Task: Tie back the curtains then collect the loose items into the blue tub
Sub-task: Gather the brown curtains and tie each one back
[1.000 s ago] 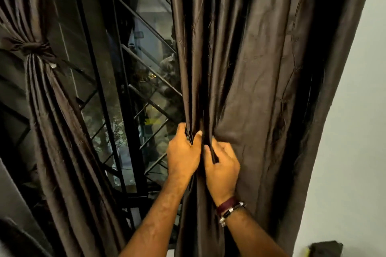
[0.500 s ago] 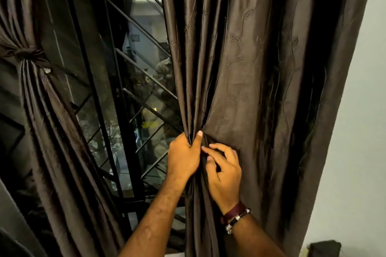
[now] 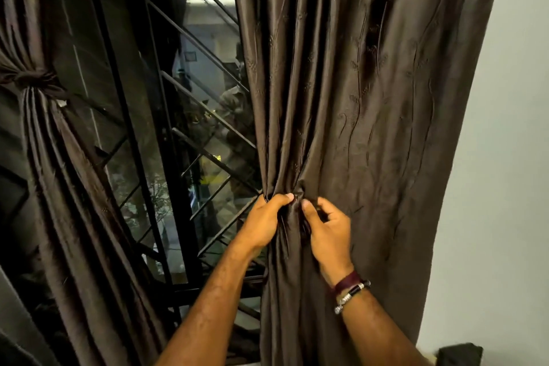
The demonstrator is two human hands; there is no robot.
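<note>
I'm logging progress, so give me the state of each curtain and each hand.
Left curtain: tied back with a knot.
Right curtain: hanging, bunched at the hands, not tied.
Left hand: grips gathered folds.
Right hand: pinches the fabric.

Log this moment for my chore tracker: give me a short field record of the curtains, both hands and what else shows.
left curtain: already gathered, bound by a knotted tie
right curtain: hanging, not yet tied, bunched at hand height
left hand: grips the bunched folds at the curtain's window-side edge
right hand: fingers curled, thumb on the folds beside the left hand
right wrist: maroon band and beaded bracelet
window grille: dark bars between the curtains
wall: pale, at right
blue tub: not in view
</note>
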